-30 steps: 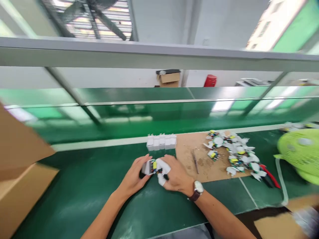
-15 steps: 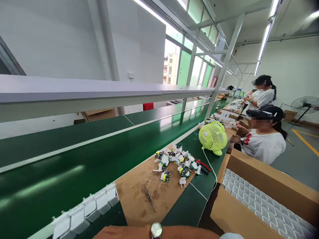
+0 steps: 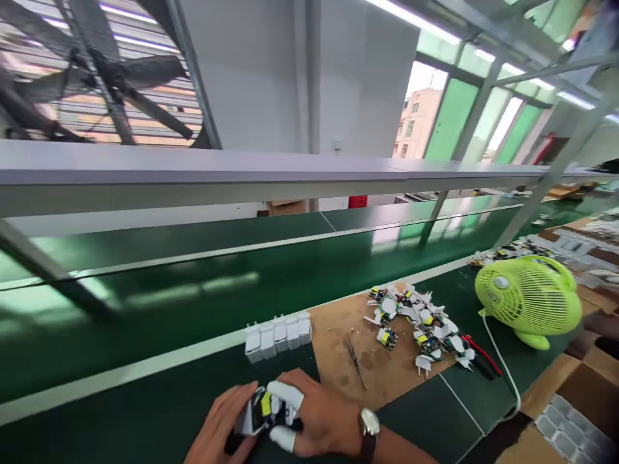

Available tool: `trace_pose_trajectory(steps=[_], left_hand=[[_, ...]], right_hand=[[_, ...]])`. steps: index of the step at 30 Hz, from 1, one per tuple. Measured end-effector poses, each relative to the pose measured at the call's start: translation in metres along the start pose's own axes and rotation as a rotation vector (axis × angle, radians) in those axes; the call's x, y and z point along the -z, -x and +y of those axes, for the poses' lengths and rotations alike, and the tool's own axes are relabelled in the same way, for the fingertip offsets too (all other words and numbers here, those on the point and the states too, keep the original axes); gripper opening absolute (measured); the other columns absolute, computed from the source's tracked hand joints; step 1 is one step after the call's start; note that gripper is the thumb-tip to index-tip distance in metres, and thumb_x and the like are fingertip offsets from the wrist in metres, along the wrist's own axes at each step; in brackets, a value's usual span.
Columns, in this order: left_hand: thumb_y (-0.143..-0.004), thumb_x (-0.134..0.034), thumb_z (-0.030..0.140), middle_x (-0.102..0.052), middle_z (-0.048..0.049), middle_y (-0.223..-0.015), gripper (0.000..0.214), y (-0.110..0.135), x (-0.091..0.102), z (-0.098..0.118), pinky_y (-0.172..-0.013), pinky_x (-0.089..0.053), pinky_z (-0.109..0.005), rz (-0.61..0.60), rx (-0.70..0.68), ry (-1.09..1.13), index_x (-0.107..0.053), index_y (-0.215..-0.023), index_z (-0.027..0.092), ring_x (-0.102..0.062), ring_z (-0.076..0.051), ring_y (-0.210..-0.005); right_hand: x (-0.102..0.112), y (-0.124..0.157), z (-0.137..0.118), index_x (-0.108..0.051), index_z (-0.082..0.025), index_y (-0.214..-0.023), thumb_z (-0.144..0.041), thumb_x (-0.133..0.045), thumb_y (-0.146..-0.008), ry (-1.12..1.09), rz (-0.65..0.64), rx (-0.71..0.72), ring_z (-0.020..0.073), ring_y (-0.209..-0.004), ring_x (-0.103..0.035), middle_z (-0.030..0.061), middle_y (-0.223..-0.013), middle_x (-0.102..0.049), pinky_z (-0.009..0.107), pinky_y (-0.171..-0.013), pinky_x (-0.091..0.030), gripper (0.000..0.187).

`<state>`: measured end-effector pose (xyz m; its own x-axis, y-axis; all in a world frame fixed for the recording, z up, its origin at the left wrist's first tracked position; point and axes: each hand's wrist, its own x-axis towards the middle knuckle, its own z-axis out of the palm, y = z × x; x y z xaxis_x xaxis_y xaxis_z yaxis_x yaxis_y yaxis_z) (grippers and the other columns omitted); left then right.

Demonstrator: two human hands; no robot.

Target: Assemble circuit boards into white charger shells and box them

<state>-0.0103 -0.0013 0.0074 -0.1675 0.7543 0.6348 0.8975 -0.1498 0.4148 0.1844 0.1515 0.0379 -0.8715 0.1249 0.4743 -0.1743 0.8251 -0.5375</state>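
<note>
Close to the bench's front edge, my left hand (image 3: 220, 425) is closed on a white plastic case (image 3: 245, 415), partly covered by the fingers. My right hand (image 3: 326, 412), with white covers on its fingertips and a wristwatch (image 3: 370, 422), grips a small circuit board (image 3: 271, 406) with a yellow part on it. The board is at the case's opening; how far inside it sits I cannot tell. Behind the hands stands a row of several white plastic cases (image 3: 279, 336). Tweezers (image 3: 356, 362) lie on a brown cardboard sheet (image 3: 333, 374) to the right.
A pile of circuit boards with white plug parts (image 3: 425, 322) covers the sheet's far right. Red-handled pliers (image 3: 483, 356) lie beside it. A yellow-green fan (image 3: 527, 299) and its cord stand farther right. An open carton (image 3: 594, 386) is at lower right; a shelf (image 3: 290, 169) spans above.
The view has swung left. Both hands now show, holding the case and circuit board; before, only a forearm with the watch lay across the bottom edge. The co-workers have left the picture.
</note>
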Motion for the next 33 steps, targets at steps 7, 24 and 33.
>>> trace_pose_trajectory(steps=[7, 24, 33], left_hand=[[-0.097, -0.064, 0.022, -0.067, -0.0165, -0.134, 0.061, 0.000, 0.006, 0.010, -0.103, -0.059, -0.053, -0.087, 0.020, 0.047, -0.042, -0.153, 0.026, -0.065, -0.033, -0.124], [-0.098, -0.066, 0.023, -0.062, -0.0141, -0.138, 0.065, 0.001, 0.010, 0.014, -0.106, -0.056, -0.051, -0.138, 0.129, 0.104, -0.036, -0.155, 0.028, -0.059, -0.030, -0.128], [-0.098, -0.064, 0.019, -0.062, -0.0144, -0.140, 0.069, 0.000, 0.008, 0.015, -0.107, -0.056, -0.052, -0.171, 0.088, 0.098, -0.033, -0.158, 0.028, -0.058, -0.030, -0.129]], right_hand=[[0.008, -0.002, -0.010, -0.037, -0.023, -0.154, -0.002, -0.052, -0.085, -0.007, 0.156, 0.072, 0.0295, -0.122, -0.061, 0.0161, -0.133, -0.059, 0.049, -0.104, -0.058, 0.074], [-0.003, 0.007, -0.002, -0.025, -0.020, -0.163, -0.005, -0.051, -0.083, 0.165, 0.105, 0.069, 0.0360, -0.127, -0.059, 0.0171, -0.140, -0.060, 0.063, -0.106, -0.055, 0.085], [-0.004, 0.005, -0.002, -0.025, -0.019, -0.162, -0.006, -0.052, -0.084, 0.170, 0.084, 0.050, 0.0365, -0.122, -0.061, 0.0179, -0.137, -0.061, 0.062, -0.103, -0.057, 0.084]])
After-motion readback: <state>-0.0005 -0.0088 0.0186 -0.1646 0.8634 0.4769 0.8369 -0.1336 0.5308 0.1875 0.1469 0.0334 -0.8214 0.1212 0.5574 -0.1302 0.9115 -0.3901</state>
